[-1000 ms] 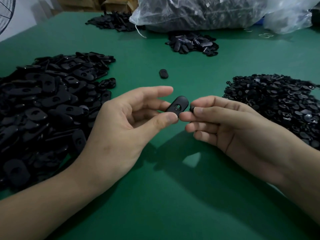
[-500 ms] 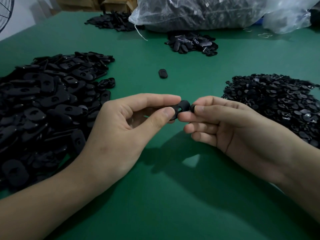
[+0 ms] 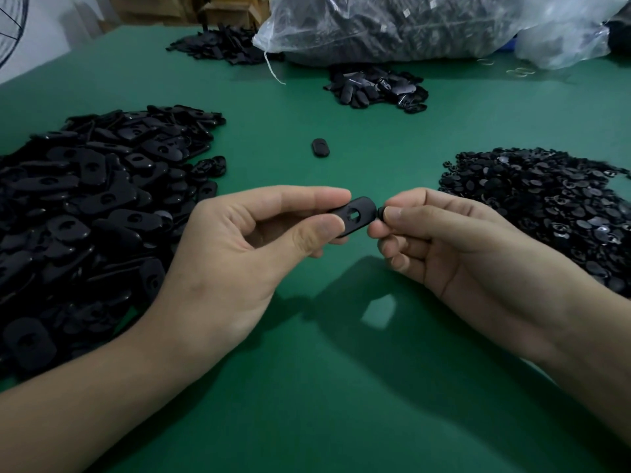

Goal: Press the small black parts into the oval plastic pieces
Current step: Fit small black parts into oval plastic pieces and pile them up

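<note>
My left hand pinches a black oval plastic piece between thumb and forefinger, its centre hole facing me. My right hand pinches a small black part at its fingertips, right beside the oval piece's right end. Most of the small part is hidden by my fingers. A big heap of oval pieces lies at the left. At the right lies a heap of small black parts.
A single oval piece lies alone on the green table beyond my hands. A smaller pile sits farther back in front of a clear plastic bag of black parts. Another pile lies at the back left.
My left hand has turned the oval piece flatter, so its hole shows again after being edge-on half a second ago. The right hand with the small part has stayed at its right end.
</note>
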